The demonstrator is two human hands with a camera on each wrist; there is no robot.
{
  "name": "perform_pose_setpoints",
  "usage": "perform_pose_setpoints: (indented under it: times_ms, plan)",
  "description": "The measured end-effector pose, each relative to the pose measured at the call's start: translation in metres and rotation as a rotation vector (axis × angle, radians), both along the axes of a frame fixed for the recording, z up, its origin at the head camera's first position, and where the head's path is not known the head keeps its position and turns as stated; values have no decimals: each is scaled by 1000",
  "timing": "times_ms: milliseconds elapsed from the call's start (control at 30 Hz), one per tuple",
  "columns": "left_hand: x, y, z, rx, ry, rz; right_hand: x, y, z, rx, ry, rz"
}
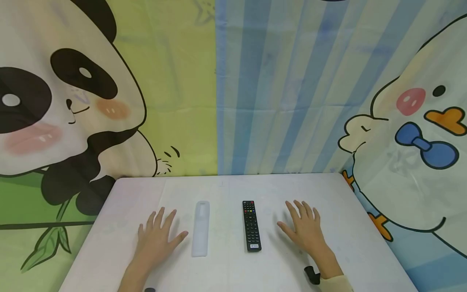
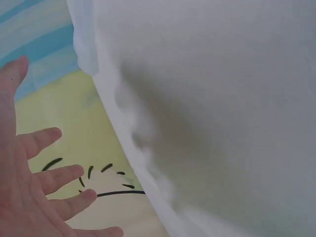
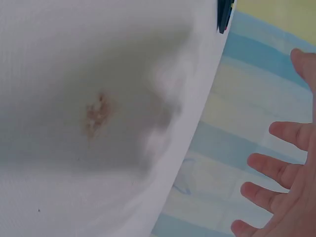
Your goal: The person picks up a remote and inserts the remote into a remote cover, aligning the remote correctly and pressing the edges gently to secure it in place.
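Observation:
A black remote control (image 1: 251, 225) lies lengthwise on the white table (image 1: 226, 186), a little right of centre. To its left lies a white translucent remote cover (image 1: 201, 228), parallel to it. My left hand (image 1: 157, 234) rests flat on the table with fingers spread, just left of the cover, thumb close to it. My right hand (image 1: 304, 227) lies flat with fingers spread, just right of the remote. Neither hand holds anything. The left hand's fingers (image 2: 44, 178) show in the left wrist view, and the right hand's fingers (image 3: 276, 170) in the right wrist view; a dark corner of the remote (image 3: 224, 15) peeks in at the top there.
A cartoon backdrop with a panda (image 1: 54, 105) and a duck (image 1: 423, 134) hangs right behind the table's far edge. The tabletop shows a small brownish stain (image 3: 98, 112) in the right wrist view. Bare surface lies on both sides of the hands.

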State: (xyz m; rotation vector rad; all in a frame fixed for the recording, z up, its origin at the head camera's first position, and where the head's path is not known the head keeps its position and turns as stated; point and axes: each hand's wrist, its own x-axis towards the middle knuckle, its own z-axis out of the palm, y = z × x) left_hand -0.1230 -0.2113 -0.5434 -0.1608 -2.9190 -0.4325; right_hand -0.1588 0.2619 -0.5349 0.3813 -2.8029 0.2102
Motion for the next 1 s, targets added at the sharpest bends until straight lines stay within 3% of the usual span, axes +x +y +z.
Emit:
perform_pose_setpoints:
  times_ms: [233, 400, 567, 1000]
  plan:
    - [-1, 21, 8, 101, 32, -73, 4, -8, 2, -91, 51, 74]
    - [-2, 40, 15, 194, 42, -126, 8, -16, 7, -187, -28, 82]
    - [-5, 56, 19, 251, -1, -137, 12, -23, 11, -281, -134, 68]
    - [-3, 85, 14, 369, -138, -188, 12, -31, 15, -465, -252, 98]
